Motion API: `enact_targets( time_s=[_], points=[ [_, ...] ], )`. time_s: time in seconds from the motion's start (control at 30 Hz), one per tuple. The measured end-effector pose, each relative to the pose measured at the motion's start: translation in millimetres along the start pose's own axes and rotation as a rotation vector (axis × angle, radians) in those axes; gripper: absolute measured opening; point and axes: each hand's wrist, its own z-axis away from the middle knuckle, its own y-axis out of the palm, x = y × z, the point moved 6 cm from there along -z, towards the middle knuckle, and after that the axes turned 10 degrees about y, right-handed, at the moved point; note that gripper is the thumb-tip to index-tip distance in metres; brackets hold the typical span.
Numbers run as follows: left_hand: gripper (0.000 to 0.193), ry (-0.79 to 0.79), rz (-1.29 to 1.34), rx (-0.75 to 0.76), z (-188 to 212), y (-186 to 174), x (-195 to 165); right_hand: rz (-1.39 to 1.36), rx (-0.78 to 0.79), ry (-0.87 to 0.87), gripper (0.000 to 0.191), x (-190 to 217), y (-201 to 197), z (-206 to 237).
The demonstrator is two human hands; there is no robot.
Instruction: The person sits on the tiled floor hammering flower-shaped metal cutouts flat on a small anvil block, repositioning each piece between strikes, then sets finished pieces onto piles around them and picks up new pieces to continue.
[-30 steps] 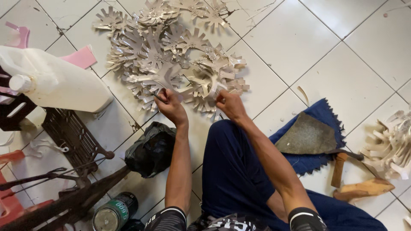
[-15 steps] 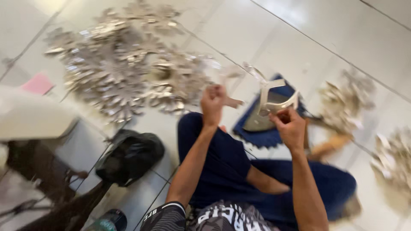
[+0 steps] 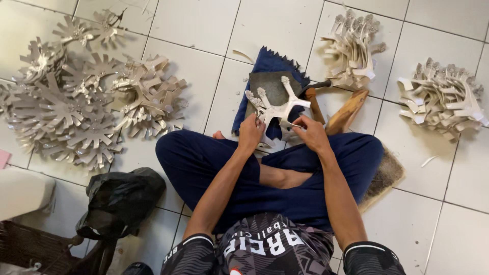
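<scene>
- The white tiled floor (image 3: 204,66) is the work surface; the person sits cross-legged on it.
- Left of the hands, a wide spread of flat star-shaped cutouts (image 3: 76,112) lies unfolded (seemingly still to be worked).
- Right of and beyond the hands, two bundles of folded pieces (image 3: 443,97) look finished.
- Just past the hands, a grey slab (image 3: 272,86) rests on blue cloth (image 3: 270,61).
- Left hand (image 3: 250,133) and right hand (image 3: 310,133), close together, grip one white branched cutout (image 3: 277,109) above the slab.

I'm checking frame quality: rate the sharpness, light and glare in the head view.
Head view: sharp throughout, no motion blur on the left hand, right hand or the pale branched cutout they hold; even soft light, faint shadows; mild sheen on the white floor tiles.
</scene>
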Motion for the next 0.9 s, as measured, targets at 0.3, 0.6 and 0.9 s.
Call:
enact_targets(
  time_s=[0.3,0.6,0.9],
  points=[
    [0.034,0.063,-0.038,-0.045,-3.2,-8.6,-15.8,0.296,-0.064,-0.008,0.045,7.9,22.0,-24.3],
    [0.037,0.045,-0.005,0.074,-4.8,4.8,-3.0,0.067,-0.082,0.128,0.038,-12.1,38.8,-41.8],
    [0.034,0.105,-0.069,0.109,0.2,1.4,-3.7,0.024,-0.218,0.148,0.037,-6.2,32.5,-20.0]
  ],
)
